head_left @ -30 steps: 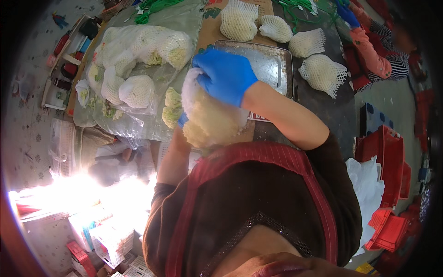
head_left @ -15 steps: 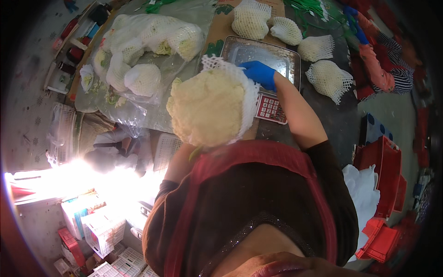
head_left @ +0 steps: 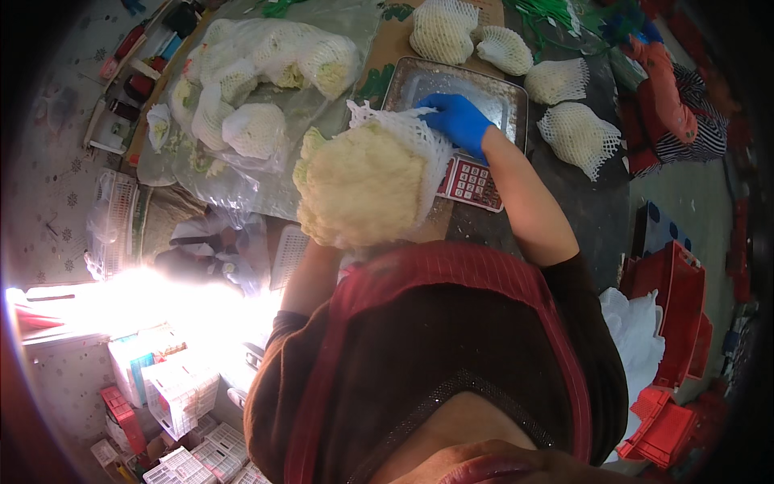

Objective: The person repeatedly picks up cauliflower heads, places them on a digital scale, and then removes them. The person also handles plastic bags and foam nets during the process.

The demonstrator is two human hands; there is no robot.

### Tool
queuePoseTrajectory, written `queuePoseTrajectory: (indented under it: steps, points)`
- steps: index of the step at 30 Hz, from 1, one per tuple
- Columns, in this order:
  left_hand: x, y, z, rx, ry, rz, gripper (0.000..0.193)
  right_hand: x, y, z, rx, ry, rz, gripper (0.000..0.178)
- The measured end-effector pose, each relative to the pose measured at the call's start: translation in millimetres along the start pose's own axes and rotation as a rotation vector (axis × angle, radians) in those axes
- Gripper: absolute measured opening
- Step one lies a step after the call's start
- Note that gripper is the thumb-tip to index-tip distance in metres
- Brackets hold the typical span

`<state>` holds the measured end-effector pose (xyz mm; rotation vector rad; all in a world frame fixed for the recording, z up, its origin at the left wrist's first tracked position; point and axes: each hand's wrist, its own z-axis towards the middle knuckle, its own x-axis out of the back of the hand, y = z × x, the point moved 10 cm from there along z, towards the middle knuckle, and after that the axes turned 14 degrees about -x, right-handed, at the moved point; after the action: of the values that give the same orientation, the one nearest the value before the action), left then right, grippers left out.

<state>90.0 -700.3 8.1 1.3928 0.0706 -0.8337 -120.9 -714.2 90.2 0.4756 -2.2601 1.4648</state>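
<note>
A large cream cauliflower (head_left: pixel 363 185) is up in front of my chest, partly inside a white foam net sleeve (head_left: pixel 439 157). My right hand (head_left: pixel 458 123), in a blue glove, is closed on the edge of the sleeve at the cauliflower's far right side. My left forearm (head_left: pixel 310 274) reaches up behind the cauliflower, which hides that hand and its fingers. Beyond my right hand lies a scale (head_left: pixel 484 97) with a metal pan and a red keypad panel (head_left: pixel 476 184).
Netted cauliflowers (head_left: pixel 577 137) lie right of the scale and behind it. More fill a clear plastic bag (head_left: pixel 266 52) at left. Green ties (head_left: pixel 548 12) lie at the back. A co-worker's sleeve (head_left: pixel 665 93) shows far right, red crates (head_left: pixel 669 306) below.
My right hand has shifted slightly up and left with the sleeve's edge, which is stretched toward it. The cauliflower has tipped and moved a little left. The co-worker's arm has moved.
</note>
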Motion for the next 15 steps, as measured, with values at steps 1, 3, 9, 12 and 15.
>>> queuePoseTrajectory:
  steps: [1,3,9,12,15]
  points:
    - [1,0,-1,-0.002,0.006,0.003,0.05,-11,6,-4,-0.047,-0.154,0.173,0.031]
    - [1,0,-3,-0.004,0.011,0.005,0.05,-27,14,-14,-0.119,-0.437,0.54,0.033]
    - [-2,-3,-8,0.006,0.03,0.003,0.05,-25,14,1,0.048,-0.777,0.959,0.034]
    - [-3,1,-4,-0.001,0.033,0.007,0.05,-49,61,40,-0.159,-0.588,0.954,0.035]
    - [-2,8,4,-0.014,0.026,0.025,0.05,-91,106,41,-0.186,-0.445,0.977,0.031]
